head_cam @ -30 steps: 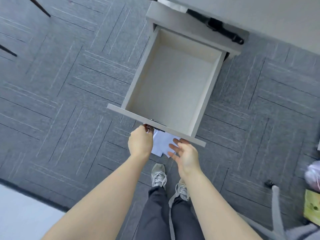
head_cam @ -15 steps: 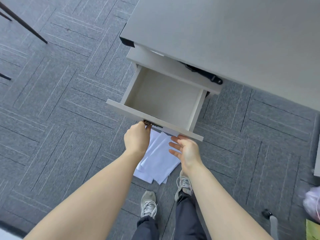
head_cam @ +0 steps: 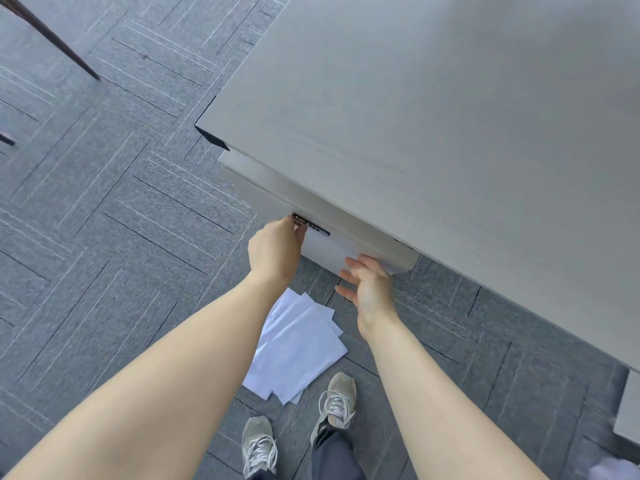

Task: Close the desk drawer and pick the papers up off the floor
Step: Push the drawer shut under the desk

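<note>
The pale grey desk drawer sits pushed in under the desk top, with no interior showing. My left hand is curled against the drawer front at its small dark handle. My right hand rests with fingers spread flat on the drawer front's lower right part. Several white papers lie fanned on the carpet below my arms, just ahead of my shoes.
Grey patterned carpet tiles cover the floor. Thin dark chair legs stand at the far left. Another pale cabinet edge shows at the right border.
The drawer has slid from wide open to pushed in under the desk, both hands moving forward with it. More of the papers on the floor are now uncovered.
</note>
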Available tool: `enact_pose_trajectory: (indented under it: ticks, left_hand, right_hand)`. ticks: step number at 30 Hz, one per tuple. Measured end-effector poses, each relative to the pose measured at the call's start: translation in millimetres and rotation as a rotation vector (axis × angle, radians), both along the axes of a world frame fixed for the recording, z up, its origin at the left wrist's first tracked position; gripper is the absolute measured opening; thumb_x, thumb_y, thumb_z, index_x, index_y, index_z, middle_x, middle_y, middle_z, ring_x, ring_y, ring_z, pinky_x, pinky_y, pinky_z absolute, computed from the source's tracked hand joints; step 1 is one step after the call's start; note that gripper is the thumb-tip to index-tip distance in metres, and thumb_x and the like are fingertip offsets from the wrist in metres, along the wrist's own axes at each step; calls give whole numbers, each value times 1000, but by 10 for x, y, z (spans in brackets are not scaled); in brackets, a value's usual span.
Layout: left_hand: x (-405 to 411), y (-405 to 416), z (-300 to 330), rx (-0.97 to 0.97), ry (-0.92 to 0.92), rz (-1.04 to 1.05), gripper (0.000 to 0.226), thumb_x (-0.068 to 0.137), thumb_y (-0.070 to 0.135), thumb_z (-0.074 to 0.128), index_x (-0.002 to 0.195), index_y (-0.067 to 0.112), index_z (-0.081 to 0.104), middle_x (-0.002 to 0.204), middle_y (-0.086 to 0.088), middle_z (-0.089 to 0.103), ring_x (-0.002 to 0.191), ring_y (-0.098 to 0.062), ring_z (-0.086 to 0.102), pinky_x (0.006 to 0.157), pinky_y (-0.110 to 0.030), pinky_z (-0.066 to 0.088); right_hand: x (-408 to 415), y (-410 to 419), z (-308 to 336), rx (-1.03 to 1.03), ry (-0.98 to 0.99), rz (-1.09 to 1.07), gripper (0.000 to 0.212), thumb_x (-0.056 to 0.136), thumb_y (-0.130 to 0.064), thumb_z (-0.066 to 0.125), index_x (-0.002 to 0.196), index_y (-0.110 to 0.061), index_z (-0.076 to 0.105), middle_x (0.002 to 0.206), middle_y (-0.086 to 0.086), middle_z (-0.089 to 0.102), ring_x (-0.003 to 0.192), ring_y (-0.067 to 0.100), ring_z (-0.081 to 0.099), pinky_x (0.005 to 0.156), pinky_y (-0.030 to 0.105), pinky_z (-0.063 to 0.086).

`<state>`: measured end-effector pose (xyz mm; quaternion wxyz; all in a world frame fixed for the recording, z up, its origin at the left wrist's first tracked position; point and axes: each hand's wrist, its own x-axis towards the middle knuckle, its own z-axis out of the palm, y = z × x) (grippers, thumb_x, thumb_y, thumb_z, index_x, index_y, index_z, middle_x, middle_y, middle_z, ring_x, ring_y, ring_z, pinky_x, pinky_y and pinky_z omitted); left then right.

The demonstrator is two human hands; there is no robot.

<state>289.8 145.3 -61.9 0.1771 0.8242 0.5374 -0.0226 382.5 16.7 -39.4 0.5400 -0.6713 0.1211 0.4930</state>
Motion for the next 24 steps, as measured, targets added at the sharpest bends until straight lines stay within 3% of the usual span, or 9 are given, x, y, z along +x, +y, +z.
enact_pose_trajectory:
  ticks: [6, 11, 15, 18, 20, 24]
  left_hand:
    - [36, 32, -26, 52, 28, -82, 37, 98, 36, 40, 98, 4, 57, 96, -19, 69, 82, -43, 66, 59, -36, 34]
    - [47, 85, -25, 51, 72, -163, 38, 99, 34, 38, 97, 1, 56, 96, -21, 69, 84, -44, 68, 61, -38, 36]
    - [47, 79, -29, 8, 46, -139, 36, 100, 30, 34, 95, 1, 56, 93, -23, 68, 83, -45, 65, 61, -37, 34]
    - [22, 79, -51, -79, -32, -83, 35, 101, 31, 30, 90, 4, 50, 88, -24, 66, 78, -45, 61, 61, -38, 37]
    - [-5, 111, -72, -188, -128, -31, 37, 99, 35, 29, 91, 6, 50, 89, -22, 68, 77, -43, 63, 64, -41, 48]
    - [-52, 160, -93, -318, -230, 6, 41, 97, 38, 30, 98, 9, 59, 98, -8, 74, 83, -35, 68, 74, -47, 55]
  right_hand:
    - [27, 30, -71, -21, -54, 13, 33, 93, -4, 45, 126, -7, 51, 122, 7, 56, 100, 17, 58, 83, 37, 50]
    - [26, 4, -72, -19, -71, 72, 35, 90, 2, 42, 120, -13, 49, 125, 6, 56, 103, 20, 56, 79, 35, 48]
    - [43, -6, -53, -20, -61, 94, 41, 90, 1, 43, 128, -10, 49, 126, 6, 56, 106, 21, 56, 80, 36, 50]
    - [60, -17, -26, -17, -46, 111, 43, 90, 1, 43, 132, -10, 48, 127, 5, 55, 107, 20, 56, 86, 40, 50]
    - [68, -20, -26, -9, -24, 99, 42, 90, -1, 44, 132, -10, 48, 126, 4, 55, 105, 20, 57, 90, 42, 50]
    - [46, -5, -50, 16, -7, 36, 34, 92, -3, 46, 125, -12, 50, 123, 5, 55, 99, 19, 58, 87, 43, 51]
